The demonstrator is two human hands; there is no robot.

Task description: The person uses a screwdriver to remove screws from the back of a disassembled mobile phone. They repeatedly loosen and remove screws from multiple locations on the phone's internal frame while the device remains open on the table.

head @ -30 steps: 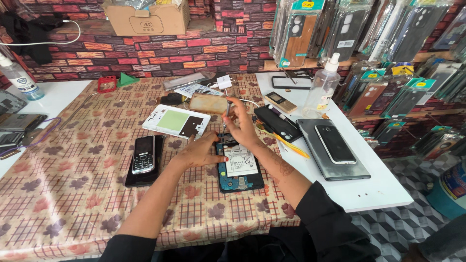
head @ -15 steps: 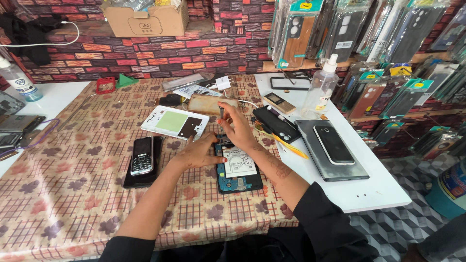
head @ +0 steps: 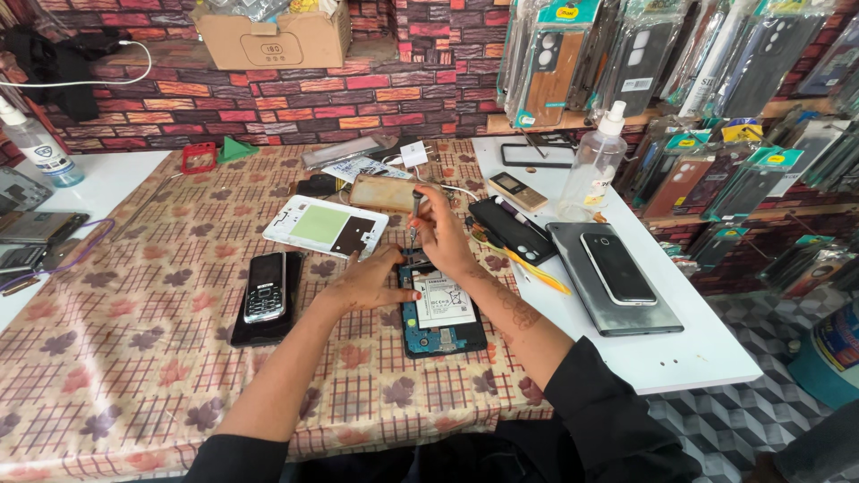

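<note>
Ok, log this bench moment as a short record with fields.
setting: table with patterned cloth, brick-pattern wall behind
left hand: left hand rests flat on the cloth, fingertips against the opened phone
right hand: right hand pinches a thin screwdriver, tip down at the phone's upper edge
opened phone: back off, battery showing, lying flat
nearby left: keypad phone on a dark slab; white rear cover
nearby right: dark phone on a grey tablet; spray bottle

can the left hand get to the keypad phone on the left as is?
Probably yes: the left hand rests at the opened phone, and only bare tablecloth shows between it and the keypad phone.
</note>
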